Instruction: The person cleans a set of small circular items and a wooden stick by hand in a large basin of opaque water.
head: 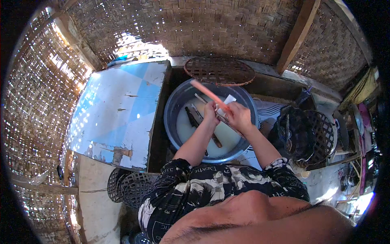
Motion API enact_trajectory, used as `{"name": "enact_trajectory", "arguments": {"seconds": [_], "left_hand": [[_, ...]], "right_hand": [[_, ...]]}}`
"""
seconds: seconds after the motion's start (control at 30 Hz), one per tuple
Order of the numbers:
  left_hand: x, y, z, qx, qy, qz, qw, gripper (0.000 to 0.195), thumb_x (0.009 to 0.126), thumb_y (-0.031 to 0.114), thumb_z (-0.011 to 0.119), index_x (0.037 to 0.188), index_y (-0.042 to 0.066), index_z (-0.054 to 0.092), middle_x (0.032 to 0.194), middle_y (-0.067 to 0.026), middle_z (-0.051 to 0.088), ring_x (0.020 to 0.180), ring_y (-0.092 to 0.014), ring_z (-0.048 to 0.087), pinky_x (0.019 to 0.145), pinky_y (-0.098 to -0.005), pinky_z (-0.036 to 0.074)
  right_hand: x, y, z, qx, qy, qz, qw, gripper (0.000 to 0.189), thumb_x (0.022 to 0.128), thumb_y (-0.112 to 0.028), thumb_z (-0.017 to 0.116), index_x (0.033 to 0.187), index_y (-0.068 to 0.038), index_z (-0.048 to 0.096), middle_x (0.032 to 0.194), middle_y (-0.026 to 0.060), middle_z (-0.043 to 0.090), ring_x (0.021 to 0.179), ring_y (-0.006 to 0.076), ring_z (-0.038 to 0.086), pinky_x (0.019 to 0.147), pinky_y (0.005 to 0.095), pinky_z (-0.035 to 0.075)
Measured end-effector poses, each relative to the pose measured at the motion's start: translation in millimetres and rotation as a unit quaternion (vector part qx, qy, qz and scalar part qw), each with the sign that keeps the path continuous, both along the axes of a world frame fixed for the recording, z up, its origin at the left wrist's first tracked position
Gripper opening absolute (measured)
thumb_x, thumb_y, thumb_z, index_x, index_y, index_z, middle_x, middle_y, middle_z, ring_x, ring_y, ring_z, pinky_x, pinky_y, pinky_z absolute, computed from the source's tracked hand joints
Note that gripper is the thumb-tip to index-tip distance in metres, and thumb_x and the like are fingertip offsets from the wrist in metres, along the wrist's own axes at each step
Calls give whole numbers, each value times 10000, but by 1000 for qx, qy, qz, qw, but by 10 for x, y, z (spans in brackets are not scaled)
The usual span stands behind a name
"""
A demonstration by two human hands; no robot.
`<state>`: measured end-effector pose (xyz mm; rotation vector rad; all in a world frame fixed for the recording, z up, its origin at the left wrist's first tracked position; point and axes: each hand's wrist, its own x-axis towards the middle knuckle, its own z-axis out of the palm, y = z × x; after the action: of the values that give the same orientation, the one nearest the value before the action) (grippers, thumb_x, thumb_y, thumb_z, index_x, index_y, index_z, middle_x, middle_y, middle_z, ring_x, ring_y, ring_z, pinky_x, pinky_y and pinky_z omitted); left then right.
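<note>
A large grey plastic tub [170, 122] stands before me, holding cloudy whitish liquid. Dark, stick-like pieces [191, 117] lie in it, some with pale patches. Over the tub, my left hand [210, 112] is closed around a long, thin, brownish stick-like piece [201, 98] that slants down to the right. Close beside it, my right hand [240, 115] grips a long pinkish-orange strip or handle [210, 94], blurred at its far end. A white flat piece [229, 99] shows just beyond my right hand; what it belongs to is unclear.
A worn blue-and-white board [122, 106] lies left of the tub. Behind it rests a round woven tray [219, 71] against a bamboo wall [213, 27]. Black bagging [295, 134] and an openwork basket [321, 128] stand right. Dark baskets [131, 186] sit low left.
</note>
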<state>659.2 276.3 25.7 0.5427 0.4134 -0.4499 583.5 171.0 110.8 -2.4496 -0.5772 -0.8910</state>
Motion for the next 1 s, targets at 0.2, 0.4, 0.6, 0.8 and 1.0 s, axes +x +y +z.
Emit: {"name": "enact_trajectory", "arguments": {"seconds": [0.2,0.4,0.6,0.8,1.0], "left_hand": [[-95,19,96,7,10,-33,999,186,719,264,410,599,130,366,655,-70,429,659,-287,487,505,-437,422],[-187,-56,266,-41,-4,-95,995,211,708,247,405,752,63,501,813,-125,515,723,-289,510,598,-445,439],[-53,33,22,-41,0,-159,986,267,732,209,406,889,2,466,720,-145,525,658,-277,535,578,-401,450],[19,153,202,0,-178,-79,981,318,778,379,458,810,63,462,704,-40,461,657,-204,523,590,-362,453],[16,178,301,52,-240,13,969,242,770,317,511,774,81,457,638,-5,435,631,-159,529,535,-312,447]], "right_hand": [[176,-196,89,146,-1,-119,982,82,692,-138,549,688,-64,515,621,96,513,526,263,518,451,323,406],[66,-176,-44,-15,4,86,996,156,611,-85,568,759,-57,527,736,109,545,712,272,552,627,352,453],[322,-174,184,74,-9,-51,996,144,660,-106,553,788,-45,528,723,112,539,640,273,543,553,333,442],[179,-126,246,365,106,-38,924,153,762,-107,476,866,2,499,648,44,506,550,122,493,487,248,407],[147,-209,79,606,308,32,733,174,770,-116,476,910,-15,488,700,1,501,541,71,464,479,194,383]]}}
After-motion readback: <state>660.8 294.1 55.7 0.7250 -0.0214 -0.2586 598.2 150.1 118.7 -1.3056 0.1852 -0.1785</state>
